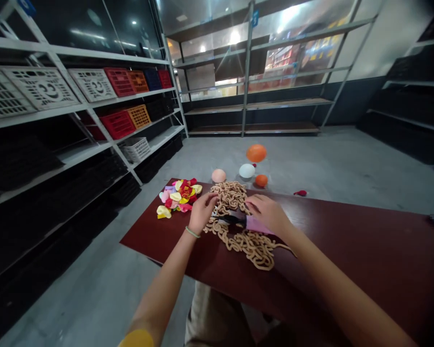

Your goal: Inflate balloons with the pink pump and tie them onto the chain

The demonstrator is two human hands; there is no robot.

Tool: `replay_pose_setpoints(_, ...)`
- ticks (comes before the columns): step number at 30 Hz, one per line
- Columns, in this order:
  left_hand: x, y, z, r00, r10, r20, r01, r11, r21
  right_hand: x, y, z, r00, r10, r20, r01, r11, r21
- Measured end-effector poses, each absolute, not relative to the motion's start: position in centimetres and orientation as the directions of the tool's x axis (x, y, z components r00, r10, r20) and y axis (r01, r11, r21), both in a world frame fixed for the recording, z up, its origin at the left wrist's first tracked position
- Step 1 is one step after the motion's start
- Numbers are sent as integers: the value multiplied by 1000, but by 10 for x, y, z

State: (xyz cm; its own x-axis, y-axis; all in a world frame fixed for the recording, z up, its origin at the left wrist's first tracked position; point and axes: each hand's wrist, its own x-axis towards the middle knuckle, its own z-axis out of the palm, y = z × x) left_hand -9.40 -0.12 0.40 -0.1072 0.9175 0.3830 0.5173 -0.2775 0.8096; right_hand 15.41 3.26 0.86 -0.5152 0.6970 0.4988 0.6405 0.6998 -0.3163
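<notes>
A loose pile of tan rope [255,248] lies in coils on a dark red table [347,241], in the middle of the frame. A black-and-pink tool [235,219], its kind unclear, rests among the coils. The left hand [203,210] reaches up from lower centre, fingers bent, tips over the rope's left edge; the right hand [269,212] comes from the lower right, palm down, fingers bent inward above the tool's pink part. Whether either hand's fingers grip any rope cannot be told. Left of the left hand is a heap of colourful limp pieces [181,196]. Round balloons, two orange [256,153], one pale blue [246,170] and one peach [219,176], show beyond the table's far edge. At upper left, shelves [101,147] carry slatted crates: white ones [41,89] with smiling faces, then red [119,81], orange [138,81] and blue [152,78]. What the crates hold cannot be seen.
</notes>
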Motion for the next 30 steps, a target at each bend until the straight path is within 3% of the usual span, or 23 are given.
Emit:
replay_pose_setpoints(6, -167, -20, -32, -293, 908, 299, 566, -87, 820, 147, 11, -20, -594, 665, 453, 637, 732, -241)
replay_pose_setpoints(12, -182, -13, -38, -263, 928, 264, 626, -45, 779, 179, 6, -32, -581, 687, 436, 708, 691, -146)
replay_pose_setpoints(17, -170, 10, -28, -136, 956, 260, 802, -47, 596, 199, 7, -38, -546, 727, 416, 771, 630, -90)
replay_pose_setpoints(22, -169, 29, -26, -322, 940, 114, 893, 262, 366, 205, 3, -46, -516, 737, 437, 791, 606, -87)
replay_pose_setpoints(30, -165, 45, -34, -381, 924, 32, 870, 346, 351, 208, 1, -47, -536, 732, 421, 781, 619, -83)
